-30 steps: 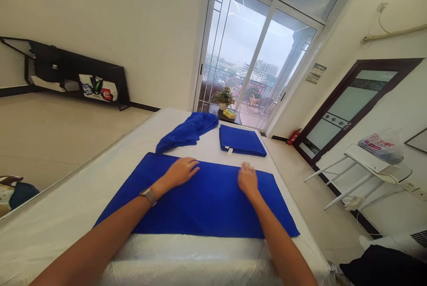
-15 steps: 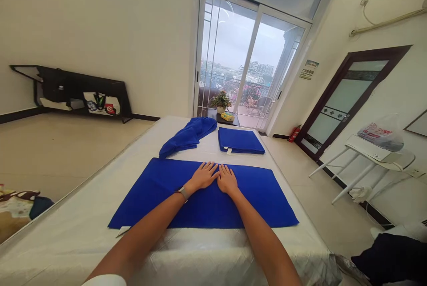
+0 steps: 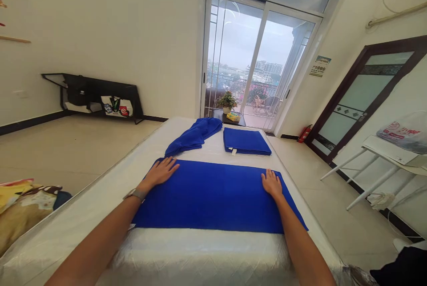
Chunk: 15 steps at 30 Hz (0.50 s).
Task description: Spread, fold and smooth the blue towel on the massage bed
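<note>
A blue cloth (image 3: 213, 197), perhaps a towel, lies spread flat across the near part of a plastic-covered mattress (image 3: 203, 250). My left hand (image 3: 162, 171) rests open near its far left corner, fingers spread, a watch on the wrist. Toward the far right corner, my right hand (image 3: 271, 183) lies open and flat on the same cloth. Beyond them sit a crumpled blue cloth (image 3: 195, 136) on the left and a neatly folded blue stack (image 3: 247, 140) with a white tag on the right. Part of a white tag shows at the spread cloth's near left corner.
A small dark table (image 3: 238, 121) with a potted plant (image 3: 227, 100) stands past the mattress, before a sliding glass door (image 3: 260, 59). On the right is a white chair (image 3: 373, 155) bearing a box and plastic bag. A black rack (image 3: 100, 94) lies by the left wall.
My hands have moved apart from the middle of the spread cloth, the left one to its left side and the right one to its right side. The view has shifted slightly left.
</note>
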Available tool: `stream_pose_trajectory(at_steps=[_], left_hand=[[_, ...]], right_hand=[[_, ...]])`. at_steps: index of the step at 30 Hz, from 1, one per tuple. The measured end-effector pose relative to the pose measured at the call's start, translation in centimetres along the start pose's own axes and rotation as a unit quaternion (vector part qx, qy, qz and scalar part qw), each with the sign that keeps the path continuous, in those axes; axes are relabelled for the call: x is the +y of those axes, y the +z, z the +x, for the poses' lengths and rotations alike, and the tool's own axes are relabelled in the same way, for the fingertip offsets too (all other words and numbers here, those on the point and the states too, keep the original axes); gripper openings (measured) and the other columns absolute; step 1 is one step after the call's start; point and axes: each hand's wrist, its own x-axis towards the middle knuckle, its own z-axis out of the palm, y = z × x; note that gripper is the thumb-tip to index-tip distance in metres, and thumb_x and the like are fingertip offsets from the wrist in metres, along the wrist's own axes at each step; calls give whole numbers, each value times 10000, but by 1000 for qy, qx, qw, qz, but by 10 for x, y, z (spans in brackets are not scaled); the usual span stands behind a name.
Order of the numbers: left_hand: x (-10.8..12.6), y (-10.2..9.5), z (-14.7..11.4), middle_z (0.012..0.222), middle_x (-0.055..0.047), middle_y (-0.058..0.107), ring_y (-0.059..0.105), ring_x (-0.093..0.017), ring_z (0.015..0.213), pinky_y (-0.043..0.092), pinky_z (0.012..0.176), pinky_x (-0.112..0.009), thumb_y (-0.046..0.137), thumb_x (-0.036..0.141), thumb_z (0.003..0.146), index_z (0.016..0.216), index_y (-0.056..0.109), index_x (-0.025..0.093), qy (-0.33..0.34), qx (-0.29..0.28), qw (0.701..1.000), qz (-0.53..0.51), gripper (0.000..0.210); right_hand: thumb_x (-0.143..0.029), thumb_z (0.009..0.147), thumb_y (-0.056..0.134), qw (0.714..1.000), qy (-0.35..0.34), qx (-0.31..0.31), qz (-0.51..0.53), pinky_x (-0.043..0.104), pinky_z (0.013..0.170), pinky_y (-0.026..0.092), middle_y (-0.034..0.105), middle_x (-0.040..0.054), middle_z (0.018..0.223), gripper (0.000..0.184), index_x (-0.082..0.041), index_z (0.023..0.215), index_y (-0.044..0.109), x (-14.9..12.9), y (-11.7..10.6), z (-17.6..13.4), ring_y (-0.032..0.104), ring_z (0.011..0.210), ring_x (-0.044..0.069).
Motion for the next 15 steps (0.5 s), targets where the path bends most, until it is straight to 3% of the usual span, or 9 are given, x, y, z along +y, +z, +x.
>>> stream_pose_trajectory(at_steps=[4, 9, 15], left_hand=[[-22, -3, -4, 1660, -99, 226, 177, -260, 1540, 134, 1232, -512, 175, 639, 974, 1588, 232, 193, -41, -12, 999, -10, 761], [-28, -4, 1, 1649, -92, 271, 209, -279, 1531, 197, 1209, -515, 174, 630, 977, 1564, 314, 234, -47, 5, 999, -15, 723], [-39, -6, -1, 1658, -102, 243, 215, -263, 1530, 167, 1230, -484, 163, 649, 964, 1572, 283, 167, -99, 15, 995, -29, 786]], right_hand=[[-460, 1029, 140, 999, 37, 14, -2, 388, 1240, 98, 175, 61, 1670, 690, -82, 1604, 181, 29, 3, 7, 134, 1536, 201], [-484, 1022, 131, 999, 43, 17, -2, 399, 1245, 89, 167, 52, 1672, 702, -101, 1608, 181, 32, 7, 10, 126, 1537, 202], [-512, 1014, 125, 999, 43, 25, -2, 417, 1244, 101, 167, 52, 1673, 718, -117, 1610, 189, 35, 11, 13, 126, 1538, 210]])
